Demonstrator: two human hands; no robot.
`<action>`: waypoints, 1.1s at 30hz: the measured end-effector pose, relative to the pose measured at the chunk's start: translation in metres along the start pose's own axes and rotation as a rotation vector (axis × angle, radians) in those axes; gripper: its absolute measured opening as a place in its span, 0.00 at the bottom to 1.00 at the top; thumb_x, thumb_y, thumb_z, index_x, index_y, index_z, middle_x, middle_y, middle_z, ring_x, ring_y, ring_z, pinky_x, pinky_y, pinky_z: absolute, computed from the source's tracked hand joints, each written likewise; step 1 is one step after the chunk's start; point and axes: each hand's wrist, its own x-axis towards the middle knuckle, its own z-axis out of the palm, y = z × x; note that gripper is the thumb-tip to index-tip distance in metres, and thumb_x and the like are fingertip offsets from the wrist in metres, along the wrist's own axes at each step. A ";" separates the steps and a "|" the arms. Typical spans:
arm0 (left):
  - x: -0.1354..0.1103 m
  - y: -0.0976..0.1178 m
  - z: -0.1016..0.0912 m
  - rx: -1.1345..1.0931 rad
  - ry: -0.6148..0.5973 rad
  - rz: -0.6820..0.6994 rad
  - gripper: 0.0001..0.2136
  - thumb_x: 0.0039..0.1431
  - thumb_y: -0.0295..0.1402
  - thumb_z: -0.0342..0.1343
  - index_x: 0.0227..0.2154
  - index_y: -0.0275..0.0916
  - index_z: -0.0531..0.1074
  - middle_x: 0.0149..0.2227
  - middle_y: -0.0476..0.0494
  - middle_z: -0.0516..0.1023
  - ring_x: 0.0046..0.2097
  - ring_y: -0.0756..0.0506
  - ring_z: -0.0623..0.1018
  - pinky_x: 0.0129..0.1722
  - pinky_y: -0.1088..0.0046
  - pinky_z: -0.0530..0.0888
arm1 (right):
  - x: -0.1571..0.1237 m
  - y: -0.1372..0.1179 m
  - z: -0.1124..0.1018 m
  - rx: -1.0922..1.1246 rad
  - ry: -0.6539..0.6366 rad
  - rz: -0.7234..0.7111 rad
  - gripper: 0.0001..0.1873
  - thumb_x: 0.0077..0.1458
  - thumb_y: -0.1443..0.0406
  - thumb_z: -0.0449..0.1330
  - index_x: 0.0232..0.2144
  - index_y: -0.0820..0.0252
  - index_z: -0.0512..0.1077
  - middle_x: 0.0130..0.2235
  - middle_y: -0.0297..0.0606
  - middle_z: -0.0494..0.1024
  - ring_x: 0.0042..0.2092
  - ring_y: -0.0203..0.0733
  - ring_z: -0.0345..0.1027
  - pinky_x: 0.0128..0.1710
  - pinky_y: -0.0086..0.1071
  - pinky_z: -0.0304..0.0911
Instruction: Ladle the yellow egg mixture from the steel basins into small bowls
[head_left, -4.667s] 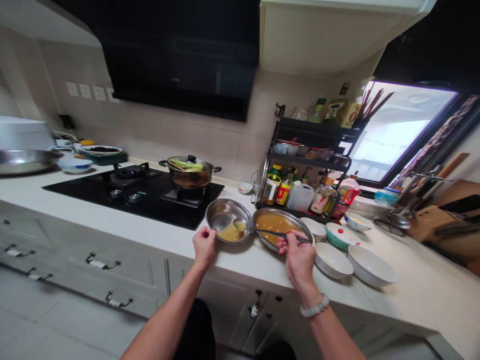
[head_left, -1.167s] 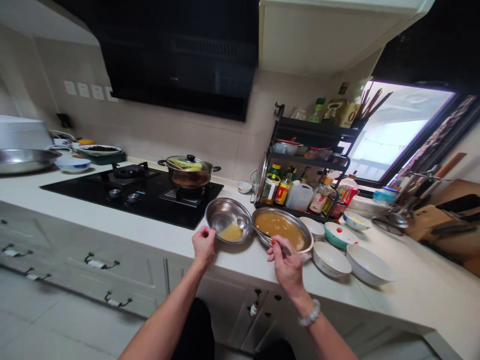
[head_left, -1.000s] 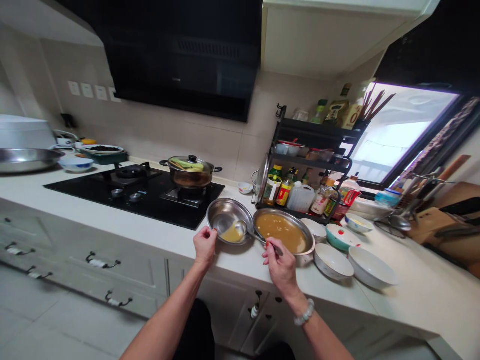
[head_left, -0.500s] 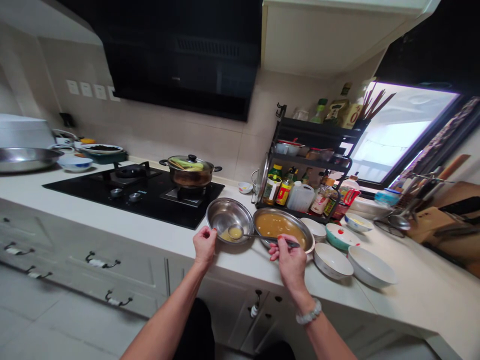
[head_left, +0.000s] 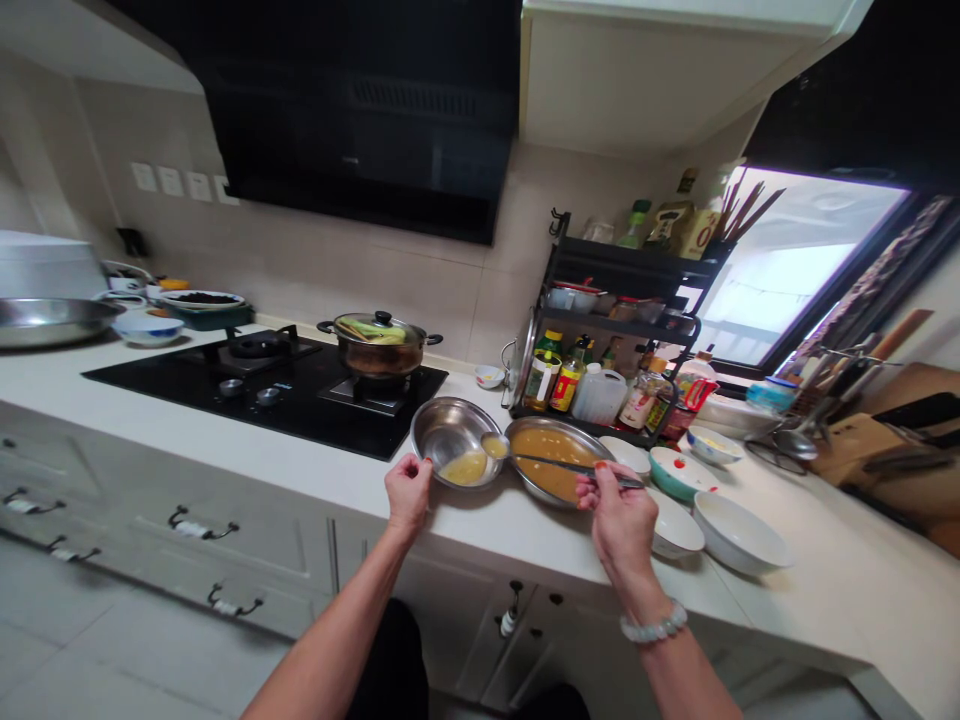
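Note:
My left hand (head_left: pixel 409 494) pinches the near rim of a tilted steel bowl (head_left: pixel 444 425), where some yellowish liquid (head_left: pixel 463 467) has pooled at the low side. In my right hand (head_left: pixel 621 515) is the dark handle of a ladle (head_left: pixel 495 446). The ladle's cup, with yellowish liquid in it, is over the gap between the two bowls' rims. A second steel bowl (head_left: pixel 525 487) holds brown broth (head_left: pixel 551 455) with pale bits, and the ladle's handle crosses above it.
Several bowls stand to the right, among them a white bowl (head_left: pixel 742 532) and a green one (head_left: pixel 682 474). Behind is a rack of bottles (head_left: pixel 622 325). A lidded pot (head_left: pixel 381 345) sits on the black hob (head_left: pixel 300 390). Knives (head_left: pixel 919 410) are at far right.
My right hand has moved right, drawing the ladle's cup from inside the left bowl to its right rim. The left hand stays on the bowl, and more of the liquid there shows.

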 end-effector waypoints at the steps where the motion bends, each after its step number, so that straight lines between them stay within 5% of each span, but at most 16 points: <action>1: 0.000 0.000 0.000 -0.003 0.000 -0.002 0.13 0.47 0.32 0.55 0.14 0.40 0.56 0.14 0.59 0.57 0.19 0.54 0.57 0.20 0.78 0.56 | 0.004 -0.003 -0.004 -0.005 0.016 -0.016 0.22 0.40 0.54 0.67 0.32 0.62 0.66 0.19 0.32 0.73 0.18 0.35 0.67 0.13 0.23 0.59; 10: 0.001 -0.001 0.000 -0.006 -0.001 -0.015 0.13 0.47 0.33 0.55 0.14 0.40 0.57 0.14 0.59 0.57 0.19 0.54 0.57 0.20 0.78 0.56 | 0.020 -0.007 -0.048 -0.343 0.031 -0.248 0.20 0.49 0.52 0.61 0.35 0.63 0.68 0.20 0.34 0.73 0.17 0.36 0.66 0.16 0.29 0.64; 17: 0.000 0.002 -0.001 0.020 -0.007 -0.011 0.13 0.48 0.32 0.55 0.14 0.40 0.57 0.14 0.58 0.56 0.19 0.54 0.57 0.21 0.78 0.56 | 0.010 0.005 -0.068 -0.597 -0.238 -0.642 0.09 0.57 0.63 0.55 0.39 0.59 0.72 0.30 0.36 0.74 0.24 0.35 0.68 0.25 0.31 0.68; 25: 0.000 0.004 -0.001 0.018 -0.022 -0.021 0.13 0.47 0.32 0.55 0.15 0.41 0.56 0.14 0.59 0.56 0.19 0.54 0.56 0.20 0.78 0.56 | -0.019 0.009 -0.029 -0.325 -0.273 -0.519 0.08 0.59 0.64 0.55 0.40 0.57 0.71 0.31 0.35 0.74 0.25 0.34 0.70 0.22 0.30 0.69; 33: -0.001 0.009 -0.004 0.071 -0.071 0.026 0.13 0.46 0.32 0.54 0.14 0.40 0.56 0.14 0.58 0.58 0.20 0.54 0.58 0.22 0.78 0.58 | -0.033 0.032 0.000 -0.369 -0.377 -0.421 0.10 0.58 0.60 0.54 0.39 0.59 0.71 0.29 0.35 0.74 0.24 0.33 0.70 0.19 0.28 0.69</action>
